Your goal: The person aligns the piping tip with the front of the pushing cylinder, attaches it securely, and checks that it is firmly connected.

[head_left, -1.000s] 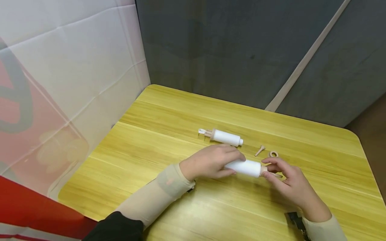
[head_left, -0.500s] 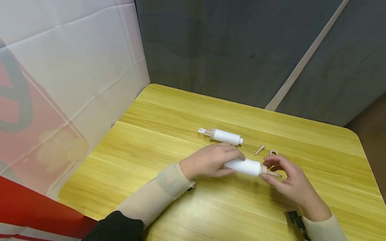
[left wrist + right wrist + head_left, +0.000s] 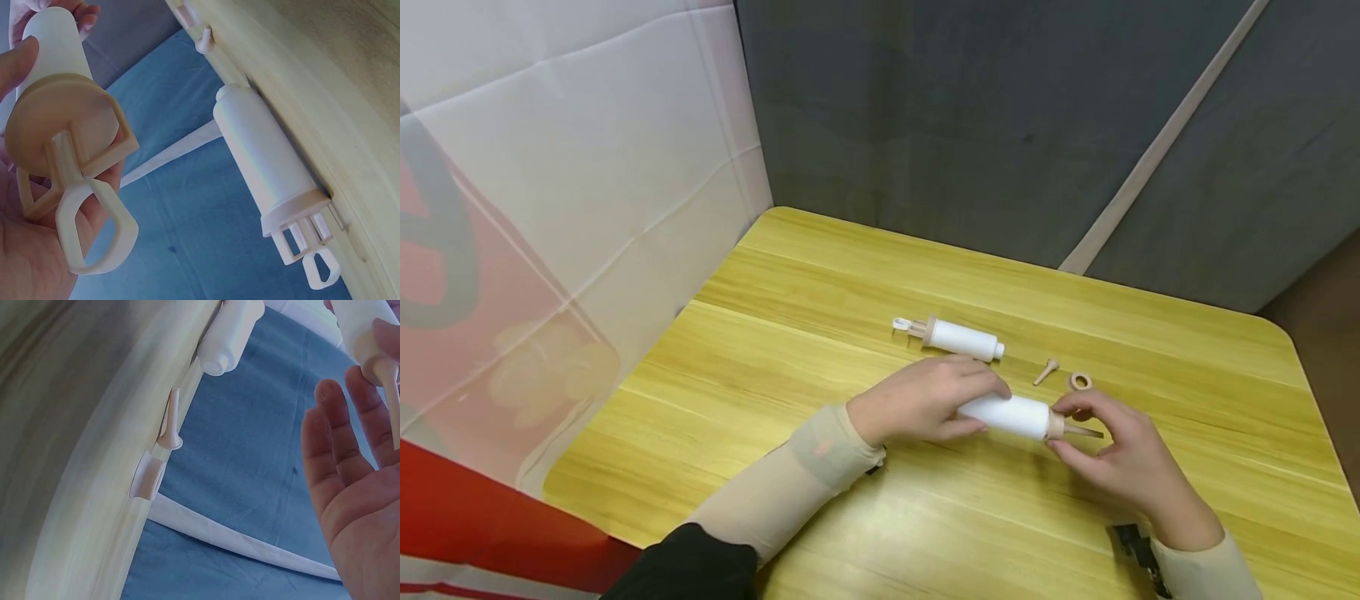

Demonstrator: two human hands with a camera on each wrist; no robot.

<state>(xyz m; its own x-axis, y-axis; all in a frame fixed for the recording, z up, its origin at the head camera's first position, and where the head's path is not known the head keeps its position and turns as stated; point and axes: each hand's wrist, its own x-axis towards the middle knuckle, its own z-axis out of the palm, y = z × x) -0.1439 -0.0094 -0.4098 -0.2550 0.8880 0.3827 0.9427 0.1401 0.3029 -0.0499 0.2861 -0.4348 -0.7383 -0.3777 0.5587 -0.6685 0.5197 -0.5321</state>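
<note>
My left hand (image 3: 936,398) grips the white barrel of a large syringe (image 3: 1011,415), held sideways above the table. At its left end, in the left wrist view, are a beige flange (image 3: 50,112) and a white loop handle (image 3: 124,219). My right hand (image 3: 1127,454) pinches the beige collar (image 3: 1056,426) at the other end between thumb and fingertip. A narrow beige nozzle (image 3: 1084,431) sticks out through that collar towards the right palm. In the right wrist view, the other right fingers (image 3: 340,437) are spread away from the syringe.
A second white syringe (image 3: 962,340) with a beige flange lies behind the left hand. To its right lie a loose beige nozzle (image 3: 1046,372) and a beige ring (image 3: 1073,384). All rest on the wooden table (image 3: 775,317). A grey curtain (image 3: 925,125) hangs behind.
The right thumb and fingers have shifted slightly around the collar, and more of the nozzle shows than a second ago. The left hand and the barrel stay in place.
</note>
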